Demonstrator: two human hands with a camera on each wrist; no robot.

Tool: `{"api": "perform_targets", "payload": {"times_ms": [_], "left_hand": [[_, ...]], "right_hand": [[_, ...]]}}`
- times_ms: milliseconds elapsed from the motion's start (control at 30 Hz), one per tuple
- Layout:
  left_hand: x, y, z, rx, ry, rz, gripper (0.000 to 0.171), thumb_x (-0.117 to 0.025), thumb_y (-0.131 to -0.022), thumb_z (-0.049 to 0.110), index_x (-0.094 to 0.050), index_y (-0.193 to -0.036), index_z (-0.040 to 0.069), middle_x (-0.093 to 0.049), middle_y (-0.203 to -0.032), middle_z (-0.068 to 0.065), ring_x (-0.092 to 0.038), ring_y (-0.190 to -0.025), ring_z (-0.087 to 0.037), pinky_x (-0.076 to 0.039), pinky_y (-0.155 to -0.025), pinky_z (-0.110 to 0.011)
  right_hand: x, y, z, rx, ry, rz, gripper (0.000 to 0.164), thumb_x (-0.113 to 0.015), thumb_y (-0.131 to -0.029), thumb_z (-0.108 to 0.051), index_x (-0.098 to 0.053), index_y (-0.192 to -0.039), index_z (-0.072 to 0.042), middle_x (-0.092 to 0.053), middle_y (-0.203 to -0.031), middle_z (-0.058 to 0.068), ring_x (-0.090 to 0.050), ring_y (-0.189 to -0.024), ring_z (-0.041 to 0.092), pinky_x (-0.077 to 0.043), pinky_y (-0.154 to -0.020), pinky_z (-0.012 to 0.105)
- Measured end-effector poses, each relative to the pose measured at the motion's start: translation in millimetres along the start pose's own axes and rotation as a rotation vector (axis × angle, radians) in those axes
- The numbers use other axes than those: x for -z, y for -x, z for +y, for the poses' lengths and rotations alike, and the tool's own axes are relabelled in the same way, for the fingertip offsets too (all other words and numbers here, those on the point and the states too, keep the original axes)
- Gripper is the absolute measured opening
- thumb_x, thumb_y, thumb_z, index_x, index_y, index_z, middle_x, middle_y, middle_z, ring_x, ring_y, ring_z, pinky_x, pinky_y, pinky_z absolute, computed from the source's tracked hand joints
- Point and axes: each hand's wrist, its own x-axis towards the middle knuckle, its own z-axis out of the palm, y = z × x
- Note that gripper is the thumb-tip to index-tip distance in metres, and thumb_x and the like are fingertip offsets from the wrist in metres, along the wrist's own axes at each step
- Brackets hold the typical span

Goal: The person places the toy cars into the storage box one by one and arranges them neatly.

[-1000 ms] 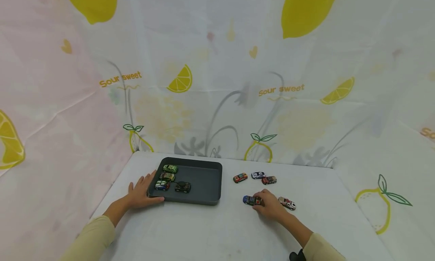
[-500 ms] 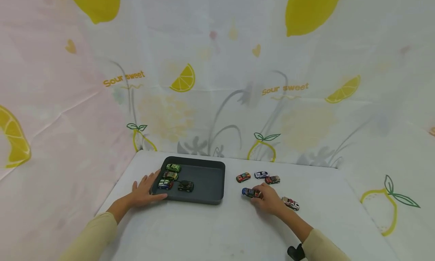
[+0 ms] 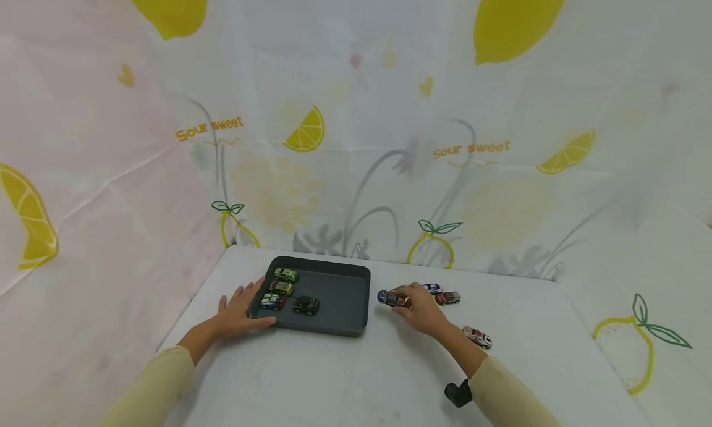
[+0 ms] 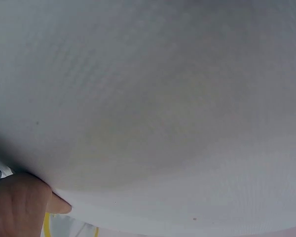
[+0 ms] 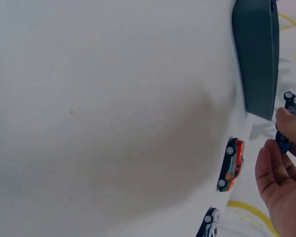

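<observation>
Blue car (image 3: 391, 298) sat pinched between thumb and fingers of the right hand (image 3: 424, 311); in the right wrist view it looked raised off the table (image 3: 334, 384). By the head view, it was just outside the tray (image 3: 339, 297), near the rim at three o'clock from the tray's centre. Orange car (image 5: 232, 165) lay on the table, mostly hidden behind the right hand in the head view but plain in the right wrist view. From that hand, the white car (image 3: 432, 288) was at one o'clock, the red car (image 3: 448, 298) just beside it at two, and the red-white car (image 3: 477, 337) apart at four.

Inside the tray, round its centre, stood the green car (image 3: 286, 274) at ten o'clock, the yellow car (image 3: 280, 287) between nine and ten, the blue-white car (image 3: 272, 301) at nine and the black car (image 3: 306, 304) a little off toward half past seven. The left hand (image 3: 236, 317) rested at the tray's edge at eight o'clock, fingers straight and spread, gripping nothing, apparently steadying it.

The work looked like filling the tray with cars, and about halfway through: four were in, the blue car was seemingly on its way, and four others on the table were left to do.
</observation>
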Motion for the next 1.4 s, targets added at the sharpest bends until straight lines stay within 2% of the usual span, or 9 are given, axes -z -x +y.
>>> {"api": "perform_targets", "payload": {"times_ms": [233, 400, 533, 700, 833, 933, 1033, 1233, 1400], "left_hand": [[-4.1, 0.1, -0.3, 0.019, -0.014, -0.018, 0.107, -0.069, -0.080, 0.063, -0.011, -0.159, 0.020, -0.015, -0.158, -0.035, -0.008, -0.143, -0.060, 0.003, -0.104, -0.079], [-3.2, 0.4, -1.3, 0.009, -0.015, 0.030, 0.105, -0.070, -0.080, 0.061, -0.015, -0.158, 0.019, -0.018, -0.157, -0.036, -0.010, -0.142, -0.062, 0.002, -0.103, -0.080], [-6.2, 2.7, -4.7, 0.019, -0.015, 0.028, 0.105, -0.070, -0.080, 0.062, -0.014, -0.158, 0.020, -0.018, -0.158, -0.036, -0.010, -0.142, -0.061, 0.001, -0.103, -0.080], [-7.4, 1.6, -6.5, 0.031, 0.000, 0.015, 0.106, -0.070, -0.079, 0.063, -0.014, -0.159, 0.019, -0.017, -0.158, -0.035, -0.009, -0.143, -0.060, 0.003, -0.104, -0.079], [-5.8, 2.2, -4.7, -0.002, -0.003, 0.046, 0.104, -0.071, -0.080, 0.061, -0.015, -0.159, 0.023, -0.019, -0.157, -0.036, -0.012, -0.141, -0.062, 0.001, -0.103, -0.080], [-5.4, 2.4, -2.6, -0.027, -0.006, 0.054, 0.103, -0.071, -0.080, 0.060, -0.016, -0.159, 0.022, -0.020, -0.157, -0.036, -0.013, -0.140, -0.063, -0.001, -0.102, -0.080], [-4.8, 2.9, 0.5, -0.010, -0.007, 0.037, 0.104, -0.071, -0.080, 0.060, -0.016, -0.159, 0.020, -0.019, -0.158, -0.034, -0.011, -0.143, -0.061, -0.001, -0.103, -0.080], [-2.9, 2.0, -0.6, 0.014, 0.001, 0.037, 0.104, -0.070, -0.080, 0.062, -0.015, -0.159, 0.021, -0.019, -0.159, -0.032, -0.010, -0.144, -0.059, 0.002, -0.105, -0.078], [-5.4, 1.8, -4.4, 0.009, -0.012, 0.051, 0.105, -0.068, -0.079, 0.066, -0.014, -0.159, 0.025, -0.020, -0.159, -0.031, -0.012, -0.144, -0.057, 0.001, -0.106, -0.077]], "right_hand": [[-12.7, -11.9, -10.6, 0.029, -0.015, 0.003, 0.028, -0.078, -0.085, -0.012, -0.071, -0.110, -0.005, -0.058, -0.094, 0.003, -0.052, -0.076, 0.009, -0.046, -0.066, 0.023], [-20.1, -25.3, -20.1, 0.038, -0.032, 0.023, 0.026, -0.077, -0.086, -0.013, -0.070, -0.109, -0.006, -0.057, -0.095, 0.004, -0.050, -0.076, 0.010, -0.044, -0.065, 0.023], [-28.6, -31.3, -27.5, 0.040, -0.027, 0.016, 0.028, -0.077, -0.086, -0.015, -0.069, -0.112, -0.005, -0.057, -0.096, 0.004, -0.052, -0.077, 0.009, -0.045, -0.066, 0.022], [-35.1, -36.1, -38.6, 0.096, -0.032, 0.010, 0.033, -0.076, -0.087, -0.014, -0.067, -0.116, -0.001, -0.057, -0.099, 0.007, -0.055, -0.078, 0.009, -0.048, -0.065, 0.022], [-41.9, -44.1, -44.8, 0.137, -0.021, 0.028, 0.031, -0.076, -0.087, -0.014, -0.068, -0.114, -0.002, -0.058, -0.098, 0.008, -0.053, -0.077, 0.010, -0.047, -0.065, 0.023], [-49.2, -49.6, -47.7, 0.134, 0.011, 0.041, 0.030, -0.077, -0.086, -0.016, -0.069, -0.112, -0.004, -0.058, -0.097, 0.006, -0.051, -0.077, 0.009, -0.047, -0.066, 0.024], [-57.3, -54.4, -52.0, 0.131, 0.035, 0.042, 0.031, -0.077, -0.086, -0.017, -0.070, -0.113, -0.004, -0.058, -0.098, 0.004, -0.052, -0.080, 0.009, -0.048, -0.070, 0.025], [-67.4, -65.5, -64.8, 0.136, -0.010, 0.023, 0.032, -0.076, -0.087, -0.018, -0.069, -0.114, -0.003, -0.058, -0.100, 0.008, -0.056, -0.082, 0.013, -0.051, -0.073, 0.030], [-79.2, -75.1, -66.9, 0.111, -0.022, -0.018, 0.034, -0.076, -0.088, -0.019, -0.069, -0.116, -0.001, -0.060, -0.101, 0.009, -0.054, -0.081, 0.012, -0.048, -0.069, 0.026]]}}
